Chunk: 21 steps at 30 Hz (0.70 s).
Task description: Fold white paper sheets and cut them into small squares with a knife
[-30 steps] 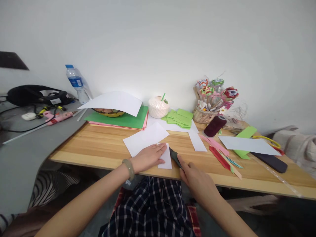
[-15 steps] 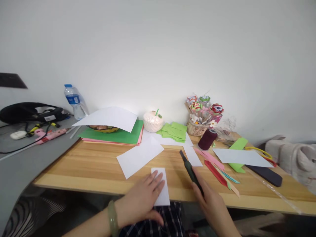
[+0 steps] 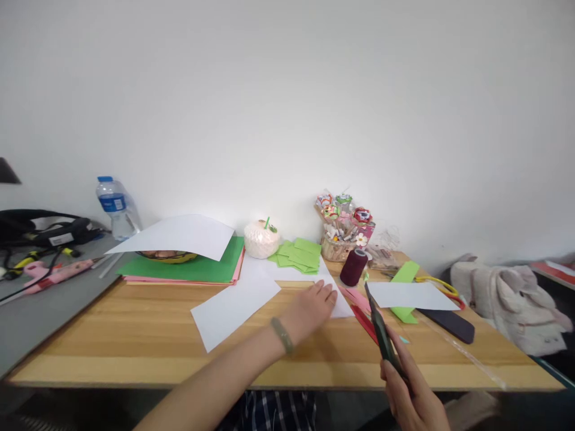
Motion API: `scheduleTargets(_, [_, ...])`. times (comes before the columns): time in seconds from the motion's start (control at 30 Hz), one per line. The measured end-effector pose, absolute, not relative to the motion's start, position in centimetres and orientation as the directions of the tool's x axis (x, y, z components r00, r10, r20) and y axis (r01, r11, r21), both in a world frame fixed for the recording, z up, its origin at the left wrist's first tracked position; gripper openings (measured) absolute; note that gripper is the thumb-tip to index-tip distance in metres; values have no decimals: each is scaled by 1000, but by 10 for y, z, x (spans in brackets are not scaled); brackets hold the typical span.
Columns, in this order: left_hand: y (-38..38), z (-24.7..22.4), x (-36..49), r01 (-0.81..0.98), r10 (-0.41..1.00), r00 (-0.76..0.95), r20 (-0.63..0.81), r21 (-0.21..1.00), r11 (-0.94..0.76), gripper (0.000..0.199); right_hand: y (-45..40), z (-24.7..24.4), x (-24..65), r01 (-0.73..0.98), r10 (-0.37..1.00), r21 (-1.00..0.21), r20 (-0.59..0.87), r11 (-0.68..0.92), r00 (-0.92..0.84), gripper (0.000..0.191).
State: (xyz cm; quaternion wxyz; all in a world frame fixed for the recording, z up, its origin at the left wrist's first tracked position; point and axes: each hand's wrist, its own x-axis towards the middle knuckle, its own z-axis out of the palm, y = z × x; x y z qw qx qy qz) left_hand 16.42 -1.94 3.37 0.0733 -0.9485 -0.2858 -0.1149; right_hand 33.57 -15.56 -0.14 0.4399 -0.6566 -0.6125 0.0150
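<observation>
Right hand [image 3: 411, 383] clasps a dark tool [image 3: 381, 330] — left hand [image 3: 309, 310], fingers extended, touches white paper [image 3: 342, 309].

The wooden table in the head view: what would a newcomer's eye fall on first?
Probably the dark utility knife, held in the right hand at the front right, while the left hand is laid over white paper near the middle. Next, likely the basket of colourful flowers at the back, with a maroon thread spool in front, and the lime-green paper pieces to the basket's left.
</observation>
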Motion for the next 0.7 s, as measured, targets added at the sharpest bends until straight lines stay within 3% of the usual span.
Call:
scheduleTargets(0.07, [-6, 28, 172, 570, 547, 807, 221, -50, -820, 37, -156, -6, 341, 748, 851, -652, 458, 126, 256, 49])
scheduleTargets(0.17, [-5, 14, 150, 659, 639, 737, 220, -26, -752, 44, -152, -19, 352, 773, 908, -625, 381, 114, 174, 52])
scheduleTargets(0.3, [-23, 4, 96, 877, 858, 469, 209, 7, -481, 51, -143, -31, 347, 809, 920, -574, 374, 129, 118, 52])
scheduleTargets(0.37, [-34, 3, 73, 914, 911, 397, 116, 36, -403, 57, -137, -29, 335, 823, 925, -552, 368, 138, 91, 54])
scheduleTargets(0.47, [-56, -1, 52, 776, 780, 623, 57, 79, -626, 70, -124, -16, 312, 860, 945, -496, 323, 120, 54, 53])
scheduleTargets(0.57, [-84, -12, 42, 593, 588, 795, 152, 12, -805, 75, -102, 5, 289, 940, 965, -330, 262, 83, 7, 50])
scheduleTargets(0.6, [-92, -16, 40, 563, 543, 809, 223, -32, -826, 62, -92, 11, 282, 965, 972, -246, 235, 84, -25, 49])
scheduleTargets(0.7, [-107, -24, 35, 497, 389, 773, 502, -98, -862, 15, -55, 22, 259, 974, 969, -174, 221, 148, -108, 40])
